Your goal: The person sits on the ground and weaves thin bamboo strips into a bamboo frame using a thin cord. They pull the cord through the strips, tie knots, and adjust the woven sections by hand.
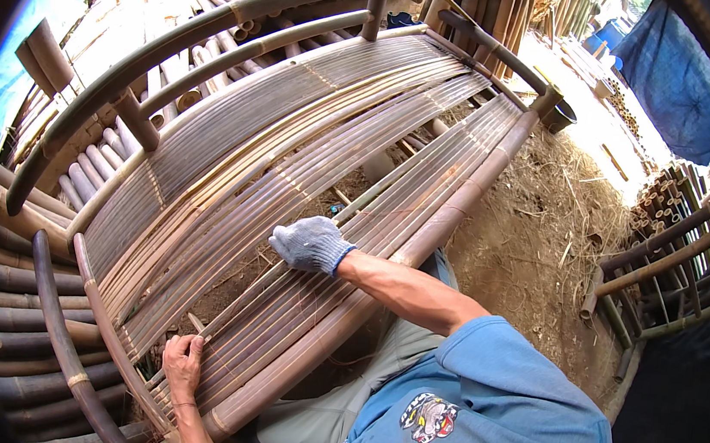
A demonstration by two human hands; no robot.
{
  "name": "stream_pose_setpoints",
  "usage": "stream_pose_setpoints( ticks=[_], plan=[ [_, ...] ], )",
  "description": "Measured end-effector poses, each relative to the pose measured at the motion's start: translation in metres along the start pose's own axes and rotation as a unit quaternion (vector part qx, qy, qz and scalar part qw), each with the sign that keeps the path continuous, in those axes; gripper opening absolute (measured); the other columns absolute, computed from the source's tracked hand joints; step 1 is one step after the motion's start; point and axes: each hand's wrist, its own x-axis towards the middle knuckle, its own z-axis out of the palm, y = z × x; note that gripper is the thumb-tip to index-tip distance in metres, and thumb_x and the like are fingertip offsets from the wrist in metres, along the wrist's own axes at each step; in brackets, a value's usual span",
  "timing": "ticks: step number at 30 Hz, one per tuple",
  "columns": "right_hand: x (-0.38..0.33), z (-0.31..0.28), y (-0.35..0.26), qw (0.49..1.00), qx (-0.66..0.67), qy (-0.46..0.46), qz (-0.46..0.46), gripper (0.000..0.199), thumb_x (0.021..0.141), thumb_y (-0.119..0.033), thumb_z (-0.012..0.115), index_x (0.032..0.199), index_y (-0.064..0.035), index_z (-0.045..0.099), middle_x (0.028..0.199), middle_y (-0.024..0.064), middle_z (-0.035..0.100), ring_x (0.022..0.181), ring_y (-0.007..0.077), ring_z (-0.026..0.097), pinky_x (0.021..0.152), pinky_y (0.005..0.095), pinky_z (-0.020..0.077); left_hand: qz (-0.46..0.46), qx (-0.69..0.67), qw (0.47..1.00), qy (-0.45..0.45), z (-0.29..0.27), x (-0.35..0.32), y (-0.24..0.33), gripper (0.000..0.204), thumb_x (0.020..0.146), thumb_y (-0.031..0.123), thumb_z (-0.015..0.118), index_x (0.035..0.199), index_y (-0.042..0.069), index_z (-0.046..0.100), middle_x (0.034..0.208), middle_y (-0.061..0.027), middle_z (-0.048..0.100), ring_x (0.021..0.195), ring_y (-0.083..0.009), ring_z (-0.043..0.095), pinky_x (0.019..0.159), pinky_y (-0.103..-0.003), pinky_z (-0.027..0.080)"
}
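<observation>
A bamboo bench (pixel 452 201) fills the middle, its seat made of long thin slats laid side by side, with gaps between some groups. My right hand (pixel 309 244), in a grey knit glove with a blue cuff, is closed over a bamboo slat (pixel 245 298) at the edge of the open gap. Near the seat's left end my bare left hand (pixel 182 365) has its fingers curled at the same group of slats, with the thumb against a slat end. The undersides of both grips are hidden. Thin reddish string lies across the front slats.
The curved backrest rail (pixel 247 10) rises along the far side. Stacked dark bamboo poles (pixel 24 321) lie at the left. More cut bamboo (pixel 673 203) and a bamboo frame (pixel 678 273) stand at the right, under a blue tarp (pixel 685 83). Straw covers the dirt floor (pixel 532 266).
</observation>
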Motion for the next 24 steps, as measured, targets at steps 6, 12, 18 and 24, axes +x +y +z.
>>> stream_pose_setpoints(
  ticks=[6, 12, 18, 24],
  plan=[
    [0.010, 0.006, 0.015, 0.998, -0.033, -0.030, -0.034, 0.010, 0.094, -0.018, 0.056, 0.093, -0.0129, 0.065, 0.075, 0.0117, 0.068, 0.070, 0.0327, 0.070, 0.061, 0.0437, 0.0558, 0.004, 0.075, 0.995, 0.067, -0.012, -0.026, -0.004, 0.050, 0.092, 0.037, 0.066, 0.128, 0.004, 0.061, 0.117, -0.0188, 0.063, 0.108, -0.0361, 0.057, 0.095, -0.047, 0.042],
    [-0.007, -0.112, -0.015, 0.834, 0.542, -0.022, 0.104, 0.035, 0.107, -0.031, 0.047, 0.094, -0.0038, 0.066, 0.063, 0.0008, 0.055, 0.053, 0.0098, 0.054, 0.052, 0.0259, 0.0499, 0.034, 0.140, 0.988, 0.054, -0.003, -0.035, 0.004, 0.085, 0.073, 0.075, 0.067, 0.106, -0.003, 0.063, 0.100, -0.0170, 0.060, 0.096, -0.0333, 0.056, 0.089, -0.046, 0.044],
    [-0.027, -0.242, -0.045, 0.887, 0.430, 0.168, -0.037, 0.027, 0.103, -0.028, 0.055, 0.103, -0.0021, 0.062, 0.073, 0.0012, 0.054, 0.050, 0.0054, 0.041, 0.043, 0.0215, 0.0328, -0.102, 0.187, 0.977, 0.007, 0.015, -0.001, 0.045, 0.082, 0.084, 0.078, 0.049, 0.085, -0.001, 0.069, 0.083, -0.0198, 0.065, 0.083, -0.0342, 0.061, 0.083, -0.045, 0.046],
    [0.023, -0.166, -0.028, 0.986, -0.101, 0.024, 0.130, 0.019, 0.092, -0.019, 0.066, 0.081, -0.0038, 0.068, 0.074, 0.0122, 0.063, 0.070, 0.0212, 0.062, 0.068, 0.0365, 0.0514, -0.163, 0.071, 0.983, -0.039, 0.004, 0.028, 0.002, 0.035, 0.089, 0.026, 0.050, 0.089, -0.002, 0.071, 0.094, -0.0296, 0.070, 0.092, -0.0451, 0.069, 0.082, -0.050, 0.055]
  ],
)
